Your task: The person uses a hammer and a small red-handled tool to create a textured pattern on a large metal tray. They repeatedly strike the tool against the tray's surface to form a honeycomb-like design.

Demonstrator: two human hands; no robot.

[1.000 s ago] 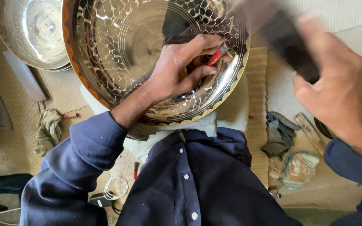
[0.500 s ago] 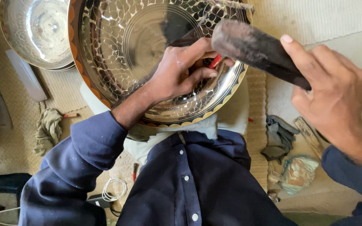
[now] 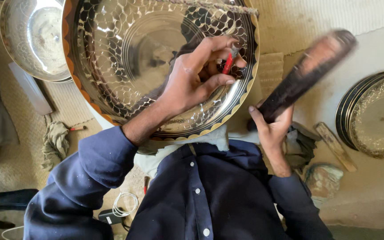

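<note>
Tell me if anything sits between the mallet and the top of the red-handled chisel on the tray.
Nothing visible does. The dark mallet in the right hand is raised beside the engraved tray; open air separates it from the chisel pinched by the left hand.

No packages, labels, signs, screens visible.

large tray (image 3: 112, 66) centre, above person's lap | left hand (image 3: 192, 84) inside it, pinching chisel (image 3: 228, 62) on tray's right part | right hand (image 3: 272, 129) right of tray, gripping mallet (image 3: 307, 73) | second bowl (image 3: 32, 40) far left, partly behind tray | plate stack (image 3: 374, 115) far right on floor | rag (image 3: 55, 143) lower left
</note>
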